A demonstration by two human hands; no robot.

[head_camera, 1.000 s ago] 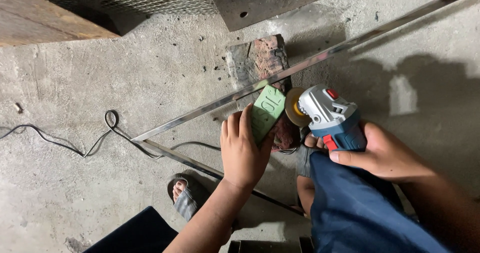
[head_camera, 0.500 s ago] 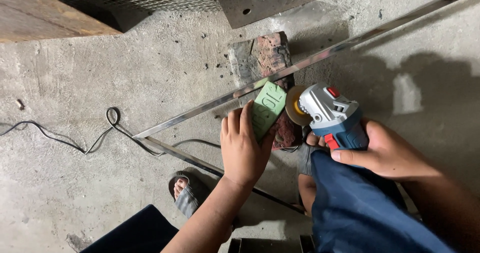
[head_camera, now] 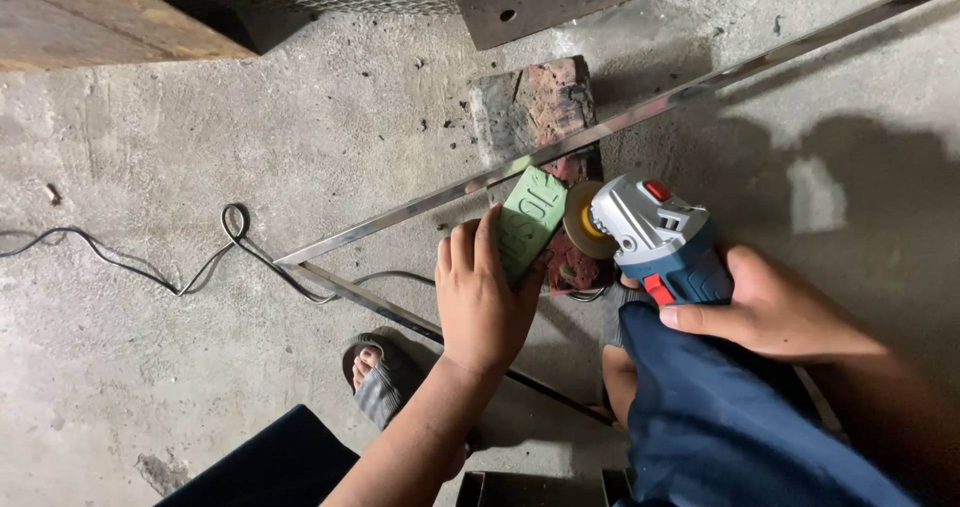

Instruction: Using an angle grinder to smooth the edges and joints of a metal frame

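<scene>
The left hand [head_camera: 487,297] is gripping a green block [head_camera: 531,222], pressing its edge against the buffing wheel [head_camera: 583,220] of a blue and grey angle grinder [head_camera: 657,242]. The right hand [head_camera: 775,307] is wrapping closed around the grinder's body, over the middle of the concrete floor [head_camera: 150,367]. Both are sitting just below a shiny metal bar [head_camera: 620,122] lying across a worn brick [head_camera: 535,107], with a black cable [head_camera: 160,267] trailing toward the floor's left edge.

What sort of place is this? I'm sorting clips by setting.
Likely a metal workshop floor. The right hand holds an angle grinder, the left hand a green block at its disc, over shiny metal bars on bare concrete.
</scene>
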